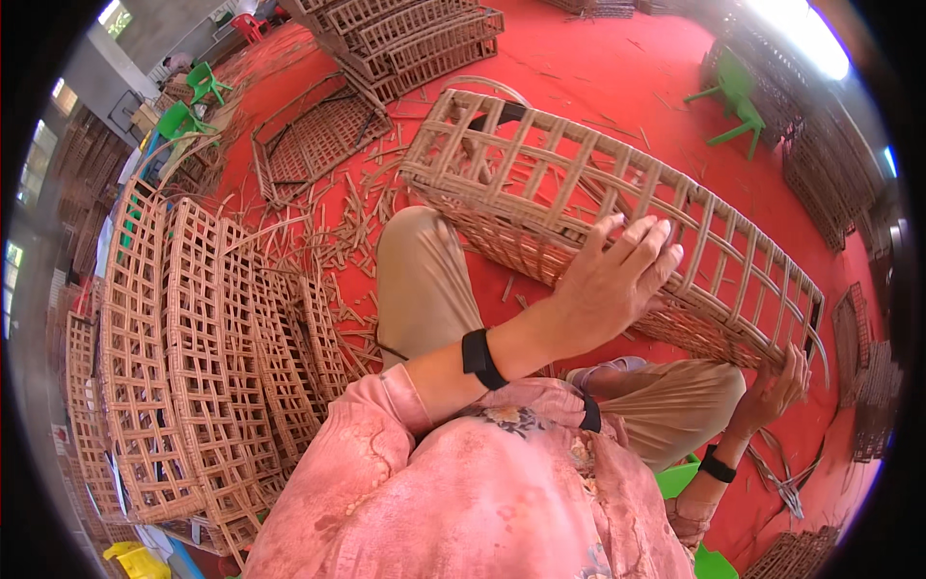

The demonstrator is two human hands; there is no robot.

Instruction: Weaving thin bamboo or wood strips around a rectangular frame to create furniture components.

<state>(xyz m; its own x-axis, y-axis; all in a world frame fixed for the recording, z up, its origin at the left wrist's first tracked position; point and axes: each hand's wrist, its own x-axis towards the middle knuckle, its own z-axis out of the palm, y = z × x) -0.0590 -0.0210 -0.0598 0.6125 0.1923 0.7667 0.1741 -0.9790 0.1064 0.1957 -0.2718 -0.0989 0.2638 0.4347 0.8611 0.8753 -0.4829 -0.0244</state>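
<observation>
A long brown woven basket [540,207] with an open-slatted side lies tilted across my lap and in front of my knees. My left hand [622,275] rests against the middle of its slatted side, fingers stretched out over the bars; its thumb is hidden. At the basket's right end, my right hand [779,386] has its fingers wrapped round the lower edge near the corner. A loose strip end [820,357] curves out beside that corner. Dark binding [500,114] shows at the far left end of the basket.
Several lattice panels [207,357] stand stacked at my left. A shallow woven frame [318,140] and a pile of baskets [415,43] are beyond. Cut strips [357,227] litter the red floor. Green chairs [735,96] stand farther off; more stacks [830,174] line the right.
</observation>
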